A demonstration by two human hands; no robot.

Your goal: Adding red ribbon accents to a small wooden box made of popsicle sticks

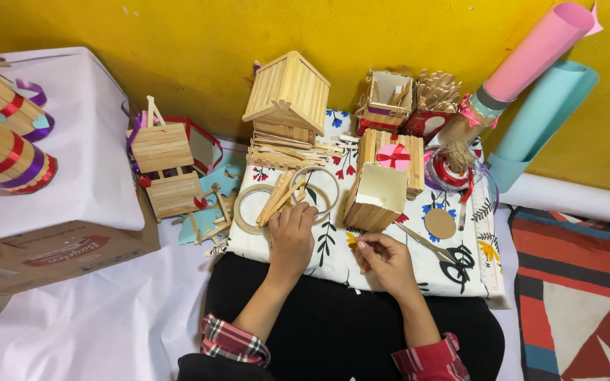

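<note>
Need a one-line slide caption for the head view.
Left hand on a bundle of craft sticks beside tape rings; right hand near a stick box on floral cloth.

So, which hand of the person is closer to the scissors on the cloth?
Right. The right hand rests on the cloth just beside the scissors. The left hand is farther away, on the craft sticks by the tape rings.

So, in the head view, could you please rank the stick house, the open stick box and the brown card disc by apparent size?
1. Stick house
2. Open stick box, slightly smaller, though it is nearer the camera, so this is unsure
3. Brown card disc
</note>
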